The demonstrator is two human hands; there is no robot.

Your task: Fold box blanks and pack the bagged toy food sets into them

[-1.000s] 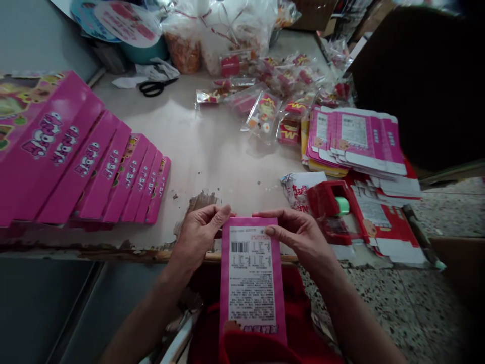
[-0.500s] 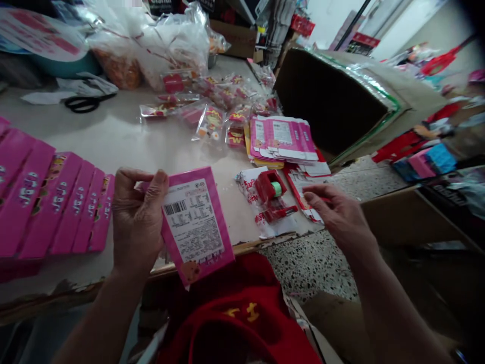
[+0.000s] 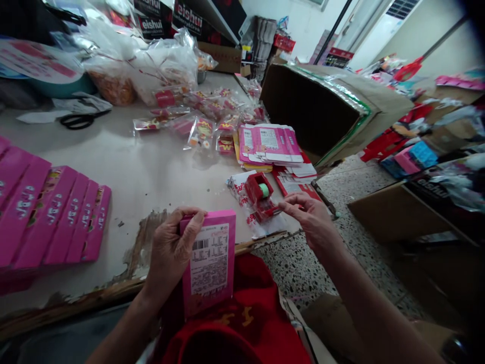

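Upright above the table's front edge is a pink carton (image 3: 210,268), its white label with a barcode turned to me. My left hand (image 3: 172,253) is closed on its upper left side, thumb on the label face. My right hand (image 3: 308,217) has thumb and fingers pinched together at the front end of a red tape dispenser (image 3: 258,189) that holds a pale green roll. Whatever is between those fingertips is too small to make out. Under the dispenser lies a white and red plastic wrapper (image 3: 238,184).
Several pink cartons (image 3: 56,217) stand in a row at left. Flattened pink cartons (image 3: 271,141) lie stacked beside a large open cardboard box (image 3: 364,111). Small bagged items (image 3: 202,132), black scissors (image 3: 78,120) and full plastic bags (image 3: 162,60) are farther back.
My right hand has moved left and down to the dispenser's front end. The pink carton in my left hand has moved right and been turned more upright. The camera view has shifted.
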